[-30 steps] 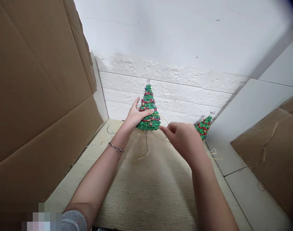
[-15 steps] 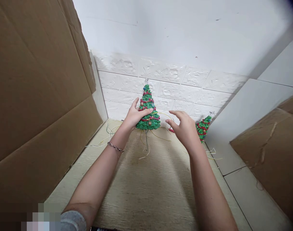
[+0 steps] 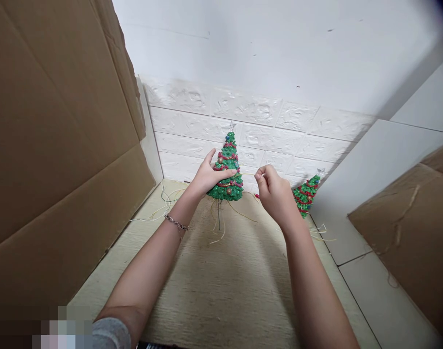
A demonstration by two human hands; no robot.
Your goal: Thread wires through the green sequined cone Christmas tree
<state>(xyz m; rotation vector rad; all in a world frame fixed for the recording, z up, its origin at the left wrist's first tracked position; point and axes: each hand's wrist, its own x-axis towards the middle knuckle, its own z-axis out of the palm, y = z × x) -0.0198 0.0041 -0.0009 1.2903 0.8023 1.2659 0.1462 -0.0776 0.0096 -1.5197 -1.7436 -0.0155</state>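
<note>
My left hand (image 3: 207, 175) grips a small green Christmas tree (image 3: 228, 167) with red garlands and small balls, holding it a little above the beige mat (image 3: 221, 286). Thin yellowish strands (image 3: 219, 220) hang from under the tree. My right hand (image 3: 276, 194) is closed in a pinch on a thin pale strand (image 3: 250, 174) that runs to the tree's right side. A second, smaller decorated tree (image 3: 306, 193) stands just right of my right hand, near the white wall.
A large brown cardboard sheet (image 3: 54, 145) stands along the left. Another cardboard piece (image 3: 410, 232) leans at the right on white panels (image 3: 363, 179). A white brick-pattern wall (image 3: 265, 126) closes the back. Loose strands (image 3: 159, 206) lie on the mat's far left and right edges.
My right hand moved up toward the tree and closed from spread fingers into a pinch on the strand. The tree shifted slightly right in my left hand.
</note>
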